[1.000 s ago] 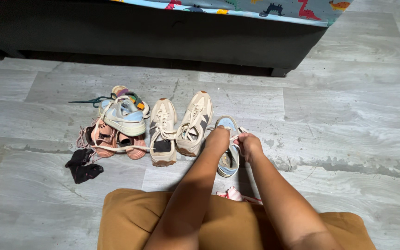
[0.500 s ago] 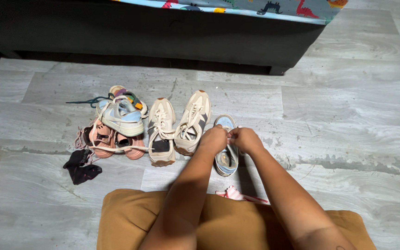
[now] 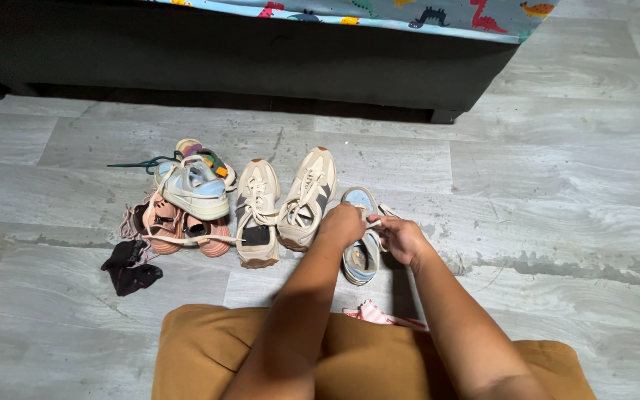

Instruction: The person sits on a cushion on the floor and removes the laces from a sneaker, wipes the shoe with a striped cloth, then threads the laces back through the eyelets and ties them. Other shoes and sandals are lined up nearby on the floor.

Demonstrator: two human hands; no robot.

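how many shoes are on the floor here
At least 6, more may be hidden: a blue-and-white sneaker under both hands, two beige sneakers beside it, and in the left pile a white-and-blue sneaker, a multicoloured shoe and pink shoes.

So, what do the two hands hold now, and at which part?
Both hands, left hand and right hand, hold the laces of the light blue sneaker, pulled between them above its opening. The shoe itself rests on the floor.

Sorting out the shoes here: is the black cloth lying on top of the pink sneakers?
No, the black cloth lies on the floor, beside the pink sneakers.
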